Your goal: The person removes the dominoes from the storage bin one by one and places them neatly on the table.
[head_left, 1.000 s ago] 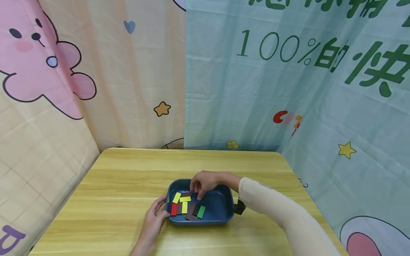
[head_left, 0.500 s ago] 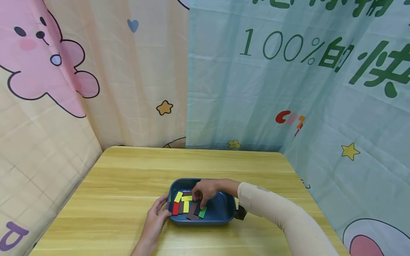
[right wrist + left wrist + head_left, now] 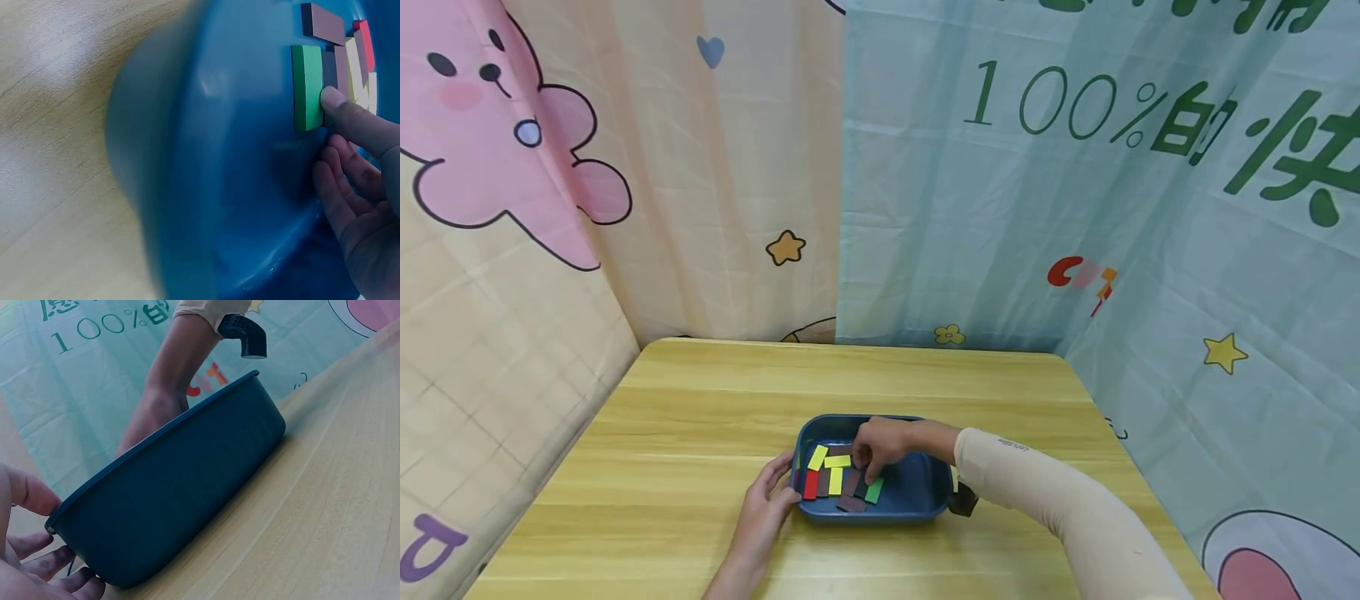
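Observation:
A blue plastic basin stands on the table, with flat rectangular blocks in its left half. My left hand holds the basin's left end, thumb at the rim and fingers against the outer wall in the left wrist view. Inside the basin, my right hand pinches at a black block, its thumb on the near end; the index finger is mostly hidden. Beside it lies a green block on one side and a brown block on the other. Another brown block lies crosswise near the front wall.
Several yellow blocks and a red block lie at the basin's left. A black angled device sits at the right wrist, over the basin's right end. The wooden table meets printed curtains behind and at the sides.
My right hand has come down toward the front onto the black block. The black and brown blocks beside each other stand straighter and slightly farther back. My left hand stays on the basin.

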`<state>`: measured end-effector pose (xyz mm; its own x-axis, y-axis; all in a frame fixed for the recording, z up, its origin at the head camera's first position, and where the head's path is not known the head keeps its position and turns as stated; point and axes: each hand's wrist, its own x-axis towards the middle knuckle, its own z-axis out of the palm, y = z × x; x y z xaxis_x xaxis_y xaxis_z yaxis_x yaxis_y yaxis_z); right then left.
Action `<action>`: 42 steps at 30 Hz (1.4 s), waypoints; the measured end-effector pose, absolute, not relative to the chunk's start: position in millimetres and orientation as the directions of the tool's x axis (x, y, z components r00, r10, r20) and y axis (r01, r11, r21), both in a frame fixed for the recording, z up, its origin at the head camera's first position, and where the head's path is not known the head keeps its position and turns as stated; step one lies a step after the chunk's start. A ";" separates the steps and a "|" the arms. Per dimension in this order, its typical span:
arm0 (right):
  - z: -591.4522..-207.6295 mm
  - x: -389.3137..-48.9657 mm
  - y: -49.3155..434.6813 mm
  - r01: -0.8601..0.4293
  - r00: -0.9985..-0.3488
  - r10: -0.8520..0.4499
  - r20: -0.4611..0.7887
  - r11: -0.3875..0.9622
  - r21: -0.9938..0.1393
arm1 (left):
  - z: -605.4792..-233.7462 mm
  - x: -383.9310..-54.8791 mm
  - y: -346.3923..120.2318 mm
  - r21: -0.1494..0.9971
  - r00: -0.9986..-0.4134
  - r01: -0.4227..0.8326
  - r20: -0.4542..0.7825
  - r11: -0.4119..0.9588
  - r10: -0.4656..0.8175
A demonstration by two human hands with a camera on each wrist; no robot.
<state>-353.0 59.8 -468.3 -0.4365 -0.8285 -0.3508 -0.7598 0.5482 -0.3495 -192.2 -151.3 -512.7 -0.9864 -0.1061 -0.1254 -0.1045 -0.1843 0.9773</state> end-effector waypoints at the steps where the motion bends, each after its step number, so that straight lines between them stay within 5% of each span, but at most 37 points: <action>1: -467.5 -352.7 60.1 -0.759 -0.435 -0.831 -0.348 0.546 -0.355 | -512.3 -192.1 -151.3 0.978 -0.987 -0.104 -0.124 -0.182 -0.106; 21: -447.7 -356.8 66.5 -0.552 -0.383 -0.851 -0.358 0.522 -0.650 | -511.7 -192.5 -150.9 0.975 -0.986 -0.109 -0.131 -0.192 -0.107; 42: -410.0 -356.2 98.3 -0.417 -0.512 -0.809 -0.288 0.528 -0.740 | -509.7 -191.6 -150.0 0.974 -0.985 -0.102 -0.127 -0.201 -0.115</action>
